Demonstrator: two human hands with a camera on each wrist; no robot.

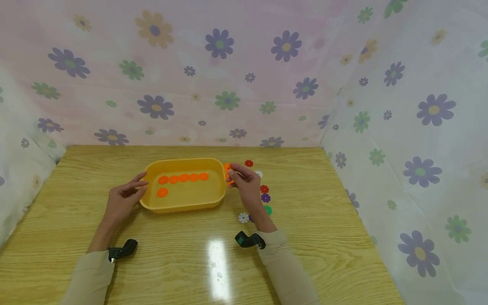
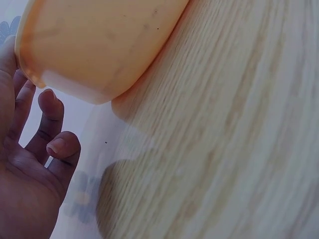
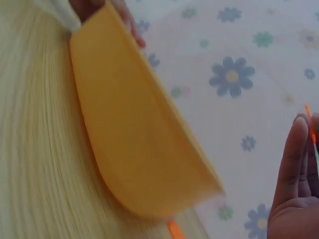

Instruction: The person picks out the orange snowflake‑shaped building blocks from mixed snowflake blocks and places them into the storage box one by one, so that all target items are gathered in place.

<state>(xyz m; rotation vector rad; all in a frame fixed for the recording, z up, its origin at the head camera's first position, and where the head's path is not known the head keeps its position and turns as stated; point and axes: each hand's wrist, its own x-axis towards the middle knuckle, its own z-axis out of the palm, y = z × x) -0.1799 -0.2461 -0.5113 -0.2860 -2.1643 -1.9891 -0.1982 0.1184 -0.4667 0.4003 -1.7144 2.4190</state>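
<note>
A yellow plastic tub (image 1: 187,208) stands on the table with several orange flower-shaped discs in it, most in a row (image 1: 184,178) and one apart (image 1: 162,192). At its left end, my left hand (image 1: 123,198) touches the rim with spread, loosely bent fingers; the left wrist view shows thumb and index fingertip apart from the tub wall (image 2: 99,45). Beside the right end, my right hand (image 1: 247,186) pinches an orange flower disc (image 1: 227,167) between thumb and fingers. The right wrist view catches that disc edge-on (image 3: 309,119), with a pale edge below it.
Flower discs lie scattered right of the tub, partly behind my right hand and wrist: red (image 1: 249,163), another red (image 1: 264,189), purple (image 1: 265,198), green (image 1: 268,210) and white (image 1: 243,217). An orange piece (image 3: 175,230) lies close to the tub's end. Flowered cloth (image 1: 228,63) walls the wooden table (image 1: 171,250).
</note>
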